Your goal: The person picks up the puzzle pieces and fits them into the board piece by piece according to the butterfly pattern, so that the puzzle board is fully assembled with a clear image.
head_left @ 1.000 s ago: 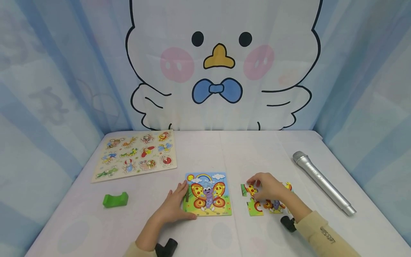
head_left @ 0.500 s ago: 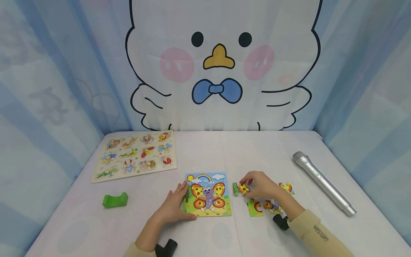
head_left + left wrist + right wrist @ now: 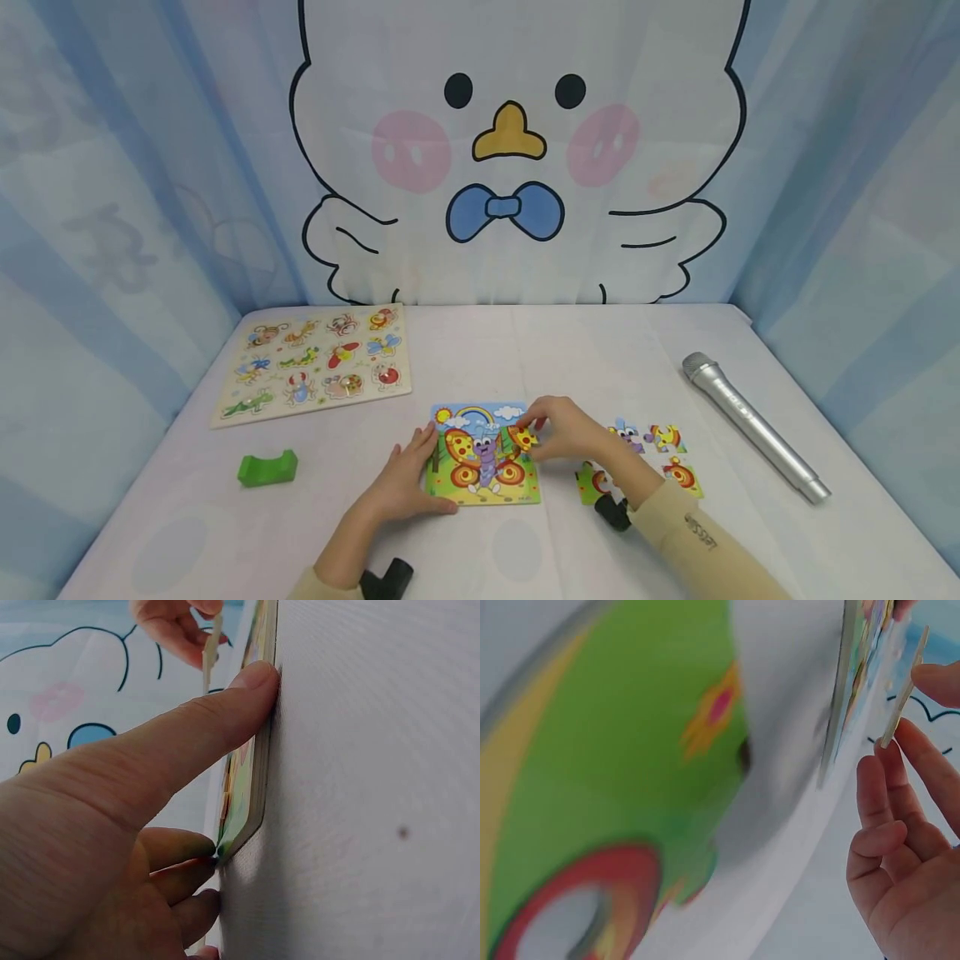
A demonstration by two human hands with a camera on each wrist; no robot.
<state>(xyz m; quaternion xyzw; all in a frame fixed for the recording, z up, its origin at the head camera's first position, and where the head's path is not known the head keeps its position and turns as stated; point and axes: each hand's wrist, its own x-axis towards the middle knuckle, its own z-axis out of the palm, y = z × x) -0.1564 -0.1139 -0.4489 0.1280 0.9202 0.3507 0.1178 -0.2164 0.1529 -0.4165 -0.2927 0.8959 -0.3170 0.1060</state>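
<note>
Now the right hand (image 3: pixel 566 429) pinches a puzzle piece (image 3: pixel 522 439), probably light and stiff, best held by its edges, over the butterfly board (image 3: pixel 480 497), whose edge the left hand (image 3: pixel 403 485) touches, fingers spread.

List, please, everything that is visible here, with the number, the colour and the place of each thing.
Table: one, white, under the objects
Curtains: number unclear, blue and white, behind and at both sides
Insect board: one, pale with colourful pictures, far left
Block: one, green, left
Butterfly board: one, multicoloured, centre
Loose puzzle pieces: at least four, multicoloured, right of the butterfly board
Held puzzle piece: one, yellow, red and green, over the butterfly board's right side
Microphone: one, silver, right
Sleeves: two, beige, bottom edge
Small devices: two, black, beside the sleeves
Left hand: one, bare, touching the butterfly board
Right hand: one, bare, pinching the held puzzle piece
</note>
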